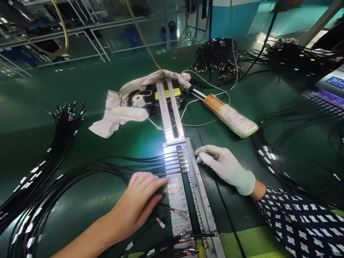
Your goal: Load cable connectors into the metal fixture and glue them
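My bare left hand [143, 195] is at the left edge of a slotted metal fixture [174, 190], its fingers curled over black cables [115, 165]. Whatever lies under those fingers is hidden. My right hand [223, 163], in a white glove, is beside the fixture's right rail, with thumb and index finger drawn together and nothing visible between them. Several cable ends with small metal connectors [182, 161] lie side by side across the upper slots. Lower down, a loose cable end with a connector [180, 213] rests on the fixture, and another connector [160, 222] lies left of it.
Bundles of black cables lie at left [34, 175] and far back [216, 57]. Behind the fixture are a black box with a yellow label [168, 94], a pinkish cloth [107, 123] and a plastic-wrapped handle [233, 118]. A 365nm-marked device [333, 82] stands at right.
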Motion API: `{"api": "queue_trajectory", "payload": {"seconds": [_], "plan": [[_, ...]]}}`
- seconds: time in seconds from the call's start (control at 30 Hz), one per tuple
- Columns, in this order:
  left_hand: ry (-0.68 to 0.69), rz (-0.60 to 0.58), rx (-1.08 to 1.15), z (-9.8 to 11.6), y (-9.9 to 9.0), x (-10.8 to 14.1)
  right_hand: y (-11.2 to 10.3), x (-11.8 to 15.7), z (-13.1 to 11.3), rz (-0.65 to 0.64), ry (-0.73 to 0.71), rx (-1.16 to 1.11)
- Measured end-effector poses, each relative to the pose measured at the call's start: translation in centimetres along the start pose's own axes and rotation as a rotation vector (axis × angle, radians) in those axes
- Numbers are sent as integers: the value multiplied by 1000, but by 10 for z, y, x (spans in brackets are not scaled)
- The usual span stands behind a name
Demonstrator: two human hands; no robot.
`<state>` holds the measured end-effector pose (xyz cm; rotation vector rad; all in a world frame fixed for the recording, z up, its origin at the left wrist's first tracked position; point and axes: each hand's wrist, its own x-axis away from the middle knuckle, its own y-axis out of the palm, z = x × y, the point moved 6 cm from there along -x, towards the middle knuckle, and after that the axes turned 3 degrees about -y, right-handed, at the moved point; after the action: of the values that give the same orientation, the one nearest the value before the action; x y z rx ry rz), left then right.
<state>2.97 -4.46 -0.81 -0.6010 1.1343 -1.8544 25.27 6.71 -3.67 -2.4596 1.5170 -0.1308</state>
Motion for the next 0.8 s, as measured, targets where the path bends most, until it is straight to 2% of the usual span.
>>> {"api": "queue_trajectory", "payload": {"seconds": [0.07, 0.17, 0.23, 0.33, 0.4, 0.6, 0.8], "plan": [[-66, -81, 161, 5, -1, 6, 1, 0, -1, -6, 0, 7], [-135, -133, 243, 4, 2, 12, 1, -1, -1, -10, 7, 16], [-128, -73, 274, 0, 3, 10, 1, -1, -1, -9, 9, 22], [-78, 94, 276, -9, -1, 1, 1, -1, -1, -8, 5, 25], [-41, 139, 229, -11, -2, -7, 1, -1, -2, -12, 2, 30], [23, 106, 103, -10, -2, -22, 1, -2, -5, -9, -14, 61], [33, 79, 124, -10, -6, -26, 0, -2, -6, -17, -20, 58]]}}
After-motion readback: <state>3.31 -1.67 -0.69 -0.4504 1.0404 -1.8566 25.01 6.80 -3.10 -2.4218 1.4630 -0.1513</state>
